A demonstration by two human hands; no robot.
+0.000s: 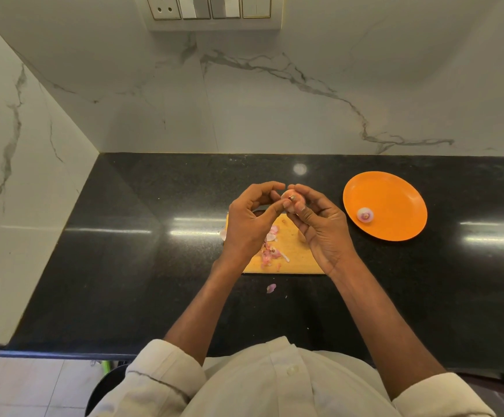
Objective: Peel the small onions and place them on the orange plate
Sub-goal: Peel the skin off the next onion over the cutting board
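Both forearms reach forward from rolled-up pale sleeves, bare from the elbows, and converge above the desk. The left hand (246,219) is raised with its back to the camera, fingers curled, thumb and forefinger meeting in a pinch at the small onion (293,200). The right hand (320,224) faces it, palm turned inward, fingers and thumb curled round the same onion in a light grip. The fingertips of the two hands nearly touch, wrists well apart.
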